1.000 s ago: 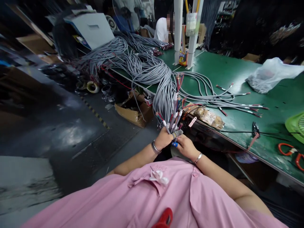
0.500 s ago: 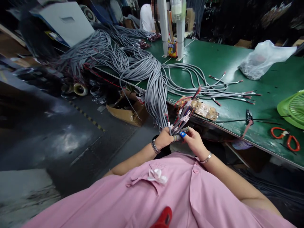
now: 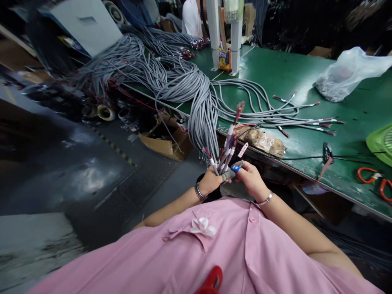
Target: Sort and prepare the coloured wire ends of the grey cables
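My left hand (image 3: 211, 180) is closed around a bunch of grey cables (image 3: 226, 157) just beyond the bench edge. White sleeves and stripped red, blue and dark wires show at their upward-pointing ends. My right hand (image 3: 250, 177) is pinched close beside the left fingertips; what lies between its finger and thumb is hidden. Grey covers wrap some fingertips, and something blue (image 3: 235, 168) is on the right thumb. Just above the right fingers stands a small pale pink tag (image 3: 243, 150). The thick grey cable bundle (image 3: 200, 106) hangs over the bench edge beyond my left hand.
On the green bench (image 3: 275, 73) lie loose cable ends (image 3: 321, 122), a taped brown packet (image 3: 263, 141), orange-handled scissors (image 3: 369, 175), black cutters (image 3: 327, 152), a plastic bag (image 3: 346, 75) and a green basket (image 3: 381, 141). A cardboard box (image 3: 167, 141) sits below. Another person (image 3: 191, 18) is behind.
The held cable ends have turned more upright and spread a little. The pale tag now stands apart from them, above my right fingers. Both hands stay close together; the bench has shifted slightly right in view.
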A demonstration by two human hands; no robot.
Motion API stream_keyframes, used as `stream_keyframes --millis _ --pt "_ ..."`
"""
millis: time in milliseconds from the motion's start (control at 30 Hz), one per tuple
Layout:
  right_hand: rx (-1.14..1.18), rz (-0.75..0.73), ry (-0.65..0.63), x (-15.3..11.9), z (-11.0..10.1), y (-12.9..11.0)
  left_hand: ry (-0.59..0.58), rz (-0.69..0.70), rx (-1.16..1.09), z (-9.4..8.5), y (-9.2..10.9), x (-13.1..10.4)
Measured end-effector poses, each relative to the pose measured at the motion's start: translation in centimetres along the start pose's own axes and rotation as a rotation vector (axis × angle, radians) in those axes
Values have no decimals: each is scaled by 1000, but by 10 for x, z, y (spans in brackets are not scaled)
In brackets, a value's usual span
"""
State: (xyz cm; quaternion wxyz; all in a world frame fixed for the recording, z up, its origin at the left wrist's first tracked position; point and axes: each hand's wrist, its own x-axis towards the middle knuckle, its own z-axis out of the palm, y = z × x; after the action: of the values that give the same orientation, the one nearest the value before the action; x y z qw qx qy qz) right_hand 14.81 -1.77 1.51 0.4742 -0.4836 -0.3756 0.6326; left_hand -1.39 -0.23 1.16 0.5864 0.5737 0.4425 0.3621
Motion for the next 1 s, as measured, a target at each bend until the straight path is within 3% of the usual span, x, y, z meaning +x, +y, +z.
stream_keyframes --millis 167,367,733,1000 --pt "225 80 54 2 4 7 68 12 -69 2 -1 3" --pt "30 1 34 9 6 9 -95 -82 -19 -2 -6 8" --pt "215 15 92 7 11 6 183 -54 -253 6 -7 11" --pt "237 13 95 7 10 10 219 -71 -290 8 -5 10"
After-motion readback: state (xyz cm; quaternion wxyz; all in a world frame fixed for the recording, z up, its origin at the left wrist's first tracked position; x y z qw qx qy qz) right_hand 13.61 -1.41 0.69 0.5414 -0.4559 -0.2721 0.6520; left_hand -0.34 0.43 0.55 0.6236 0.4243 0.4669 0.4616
